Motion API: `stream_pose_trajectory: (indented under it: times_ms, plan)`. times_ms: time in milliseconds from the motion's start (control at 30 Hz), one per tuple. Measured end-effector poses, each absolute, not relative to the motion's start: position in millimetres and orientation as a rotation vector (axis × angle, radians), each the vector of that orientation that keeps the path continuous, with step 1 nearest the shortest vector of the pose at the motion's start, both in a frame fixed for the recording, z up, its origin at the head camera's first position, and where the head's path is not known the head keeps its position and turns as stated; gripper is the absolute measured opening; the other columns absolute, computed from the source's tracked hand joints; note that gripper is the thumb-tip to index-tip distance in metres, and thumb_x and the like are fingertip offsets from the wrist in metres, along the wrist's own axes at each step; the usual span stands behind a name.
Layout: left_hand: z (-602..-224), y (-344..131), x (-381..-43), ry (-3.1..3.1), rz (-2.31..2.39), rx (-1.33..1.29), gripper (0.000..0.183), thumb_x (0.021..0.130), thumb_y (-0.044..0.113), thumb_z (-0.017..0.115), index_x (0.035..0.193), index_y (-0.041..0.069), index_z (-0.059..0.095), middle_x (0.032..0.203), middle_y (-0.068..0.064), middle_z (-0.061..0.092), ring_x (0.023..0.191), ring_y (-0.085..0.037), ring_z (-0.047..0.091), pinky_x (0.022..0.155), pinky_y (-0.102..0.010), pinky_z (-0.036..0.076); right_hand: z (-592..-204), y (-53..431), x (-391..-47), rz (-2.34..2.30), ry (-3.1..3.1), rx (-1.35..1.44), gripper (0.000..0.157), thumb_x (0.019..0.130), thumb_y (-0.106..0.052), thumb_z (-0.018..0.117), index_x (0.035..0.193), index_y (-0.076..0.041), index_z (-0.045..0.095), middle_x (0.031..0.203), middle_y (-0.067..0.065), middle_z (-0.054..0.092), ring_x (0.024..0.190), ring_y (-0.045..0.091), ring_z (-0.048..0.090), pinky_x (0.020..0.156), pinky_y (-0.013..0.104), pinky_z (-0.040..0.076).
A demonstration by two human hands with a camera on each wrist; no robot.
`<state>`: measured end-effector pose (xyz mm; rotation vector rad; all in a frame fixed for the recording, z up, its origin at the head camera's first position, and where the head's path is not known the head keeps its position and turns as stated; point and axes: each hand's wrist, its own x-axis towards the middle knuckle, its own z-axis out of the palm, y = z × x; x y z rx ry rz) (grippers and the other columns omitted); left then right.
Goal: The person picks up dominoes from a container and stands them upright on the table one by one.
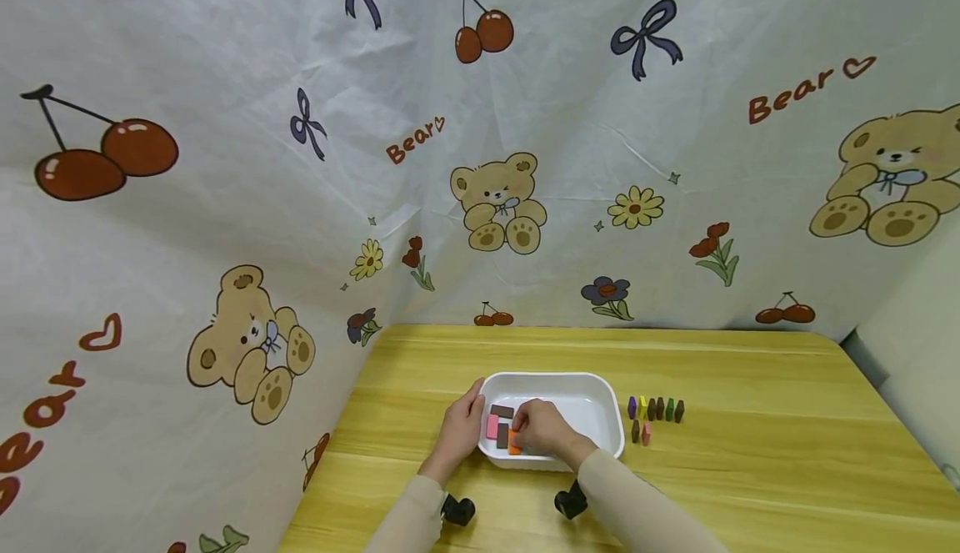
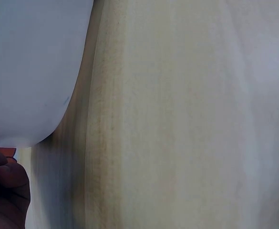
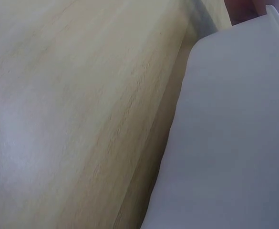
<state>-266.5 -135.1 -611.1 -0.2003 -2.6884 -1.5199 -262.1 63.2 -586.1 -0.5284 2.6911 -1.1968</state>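
A white tray [image 1: 603,386] rests on the table, and my left hand [image 1: 459,426] grips its left side, with the thumb by the rim. Inside its left part lie a pink domino [image 1: 492,426], two brown dominoes, one crosswise [image 1: 502,411] and one lengthwise [image 1: 502,436], and an orange domino [image 1: 514,444]. My right hand [image 1: 546,428] reaches over the near rim with curled fingers and pinches the orange domino at its upper end; the palm side is hidden. In the left wrist view, curled fingers [image 2: 10,179] show beside the tray's outer wall [image 2: 29,71].
Right of the tray, several small dominoes stand upright in two rows, among them a purple one [image 1: 632,407], a yellow one [image 1: 642,407], a green one [image 1: 670,409] and a pink one [image 1: 646,434]. A patterned cloth [image 1: 570,119] hangs behind the wooden table [image 1: 750,470].
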Motion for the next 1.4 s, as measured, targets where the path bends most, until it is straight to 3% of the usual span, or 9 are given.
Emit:
stream_pose_trajectory:
  times_ms: [500, 667, 800, 1100, 1400]
  plan:
    - [-611.9, -134.0, -266.5, -2.668, -1.539, -0.168, 0.045, 0.112, 0.022, 0.045, 0.154, 0.009, 0.048, 0.155, -0.014, 0.052, 0.145, -0.035, 0.048, 0.121, -0.053, 0.04, -585.1, 68.4, -263.6, -1.239, 2.707, -0.469, 0.02, 0.071, 0.009, 0.075, 0.086, 0.0, 0.067, 0.073, 0.003, 0.059, 0.067, 0.011, 0.051, 0.058, 0.02, 0.044]
    - [-610.0, -133.7, -265.3, -2.664, -1.535, -0.178, 0.045, 0.112, 0.022, 0.044, 0.154, 0.008, 0.048, 0.154, -0.015, 0.053, 0.144, -0.035, 0.049, 0.12, -0.054, 0.041, -585.6, 66.3, -262.6, -1.248, 2.712, -0.448, 0.015, 0.077, 0.001, 0.078, 0.087, 0.0, 0.067, 0.072, 0.001, 0.059, 0.066, 0.01, 0.051, 0.058, 0.02, 0.044]
    - [-609.1, -133.7, -264.6, -2.664, -1.523, -0.187, 0.045, 0.112, 0.022, 0.044, 0.154, 0.008, 0.049, 0.153, -0.015, 0.054, 0.143, -0.035, 0.05, 0.12, -0.053, 0.041, -586.5, 64.7, -263.6, -1.192, 2.731, -0.456, 0.021, 0.076, -0.008, 0.084, 0.085, -0.001, 0.066, 0.069, -0.004, 0.055, 0.063, 0.008, 0.049, 0.056, 0.019, 0.04]
    - [-609.2, -133.8, -264.6, -2.673, -1.55, -0.18, 0.045, 0.112, 0.023, 0.044, 0.155, 0.009, 0.048, 0.154, -0.016, 0.053, 0.144, -0.036, 0.049, 0.12, -0.054, 0.041, -588.2, 61.1, -263.8, -1.06, 2.792, -0.515, 0.018, 0.07, -0.004, 0.08, 0.081, -0.001, 0.066, 0.067, -0.002, 0.055, 0.063, 0.013, 0.047, 0.056, 0.023, 0.04]
    - [-607.6, -132.7, -263.9, -2.68, -1.531, -0.162, 0.045, 0.112, 0.022, 0.044, 0.154, 0.009, 0.049, 0.154, -0.015, 0.053, 0.144, -0.036, 0.049, 0.12, -0.054, 0.041, -585.8, 62.5, -264.8, -1.002, 2.807, -0.47, 0.014, 0.074, -0.005, 0.075, 0.086, -0.002, 0.067, 0.074, -0.001, 0.059, 0.07, 0.015, 0.051, 0.064, 0.027, 0.047]
